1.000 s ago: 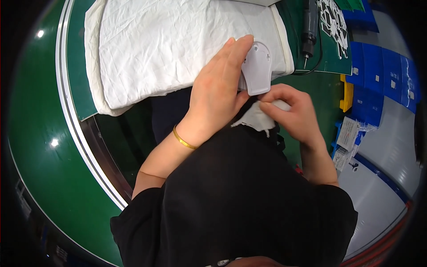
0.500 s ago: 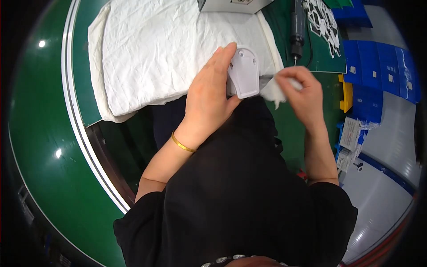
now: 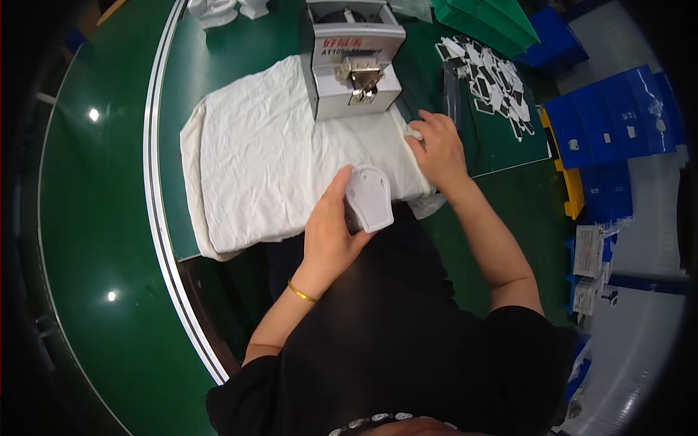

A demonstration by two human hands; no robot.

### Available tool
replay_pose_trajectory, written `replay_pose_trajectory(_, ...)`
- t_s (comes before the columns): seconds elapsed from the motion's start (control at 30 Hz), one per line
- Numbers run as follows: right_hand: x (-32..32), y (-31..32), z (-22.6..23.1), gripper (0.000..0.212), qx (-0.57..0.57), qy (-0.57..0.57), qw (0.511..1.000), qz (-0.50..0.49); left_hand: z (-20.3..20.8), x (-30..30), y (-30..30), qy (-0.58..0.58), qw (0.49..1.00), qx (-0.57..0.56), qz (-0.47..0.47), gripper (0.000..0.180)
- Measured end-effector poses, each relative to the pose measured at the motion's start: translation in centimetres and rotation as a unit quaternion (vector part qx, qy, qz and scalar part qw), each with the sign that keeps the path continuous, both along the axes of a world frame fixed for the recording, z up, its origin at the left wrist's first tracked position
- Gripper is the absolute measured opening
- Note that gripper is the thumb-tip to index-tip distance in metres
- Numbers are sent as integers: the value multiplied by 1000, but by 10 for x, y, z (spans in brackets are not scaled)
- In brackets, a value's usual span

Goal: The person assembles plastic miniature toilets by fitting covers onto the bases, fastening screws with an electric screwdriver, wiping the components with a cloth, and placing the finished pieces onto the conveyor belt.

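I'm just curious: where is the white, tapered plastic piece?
Near the head view's centre: the white piece is in the left hand, by the edge of the white cloth pad.

A black short-sleeved top [image 3: 407, 341], a gold-coloured bangle [image 3: 302, 292] around the left wrist [image 3: 313, 279] and silvery oval neckline ornaments [image 3: 380, 417] are worn.

The white moulded part [image 3: 371, 202] presents as smooth plastic with a soft sheen; the white cloth [image 3: 251, 163] is matt, creased fabric. The front mechanism [image 3: 362, 75] of the grey machine [image 3: 352, 109] is shiny metal, the bangle [image 3: 302, 292] polished yellow metal. The blue bins [image 3: 606, 190] appear plastic, the green floor [image 3: 94, 196] smooth and glossy.
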State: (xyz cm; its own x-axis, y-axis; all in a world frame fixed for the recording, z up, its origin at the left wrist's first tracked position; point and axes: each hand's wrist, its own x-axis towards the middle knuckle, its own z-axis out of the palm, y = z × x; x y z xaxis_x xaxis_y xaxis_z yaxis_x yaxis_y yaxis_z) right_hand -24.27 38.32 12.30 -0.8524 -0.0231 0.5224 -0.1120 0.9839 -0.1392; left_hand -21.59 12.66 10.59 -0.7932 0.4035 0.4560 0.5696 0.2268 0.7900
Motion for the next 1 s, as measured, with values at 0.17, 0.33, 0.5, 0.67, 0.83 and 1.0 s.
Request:
replay_pose_trajectory(0.17,3,11,1,23,45,-52,997,-44,0,-3,3,0,1000,-18,16,92)
replay_pose_trajectory(0.33,-20,28,25,24,-3,-49,999,1,-1,-2,1,-21,999,-34,15,94)
replay_pose_trajectory(0.5,-97,63,76,27,-234,-70,970,-17,0,-1,0,-31,998,-54,-1,97)
replay_pose_trajectory(0.67,-179,87,101,27,-415,-116,900,57,3,0,-2,-27,999,-45,4,98)
replay_pose_trajectory(0.83,-280,101,88,30,-20,111,983,143,5,-3,-1,-48,997,-54,-17,97)
replay_pose_trajectory(1.0,-316,72,89,33,-98,-86,981,142,7,-1,-1,-90,994,-60,-20,97)
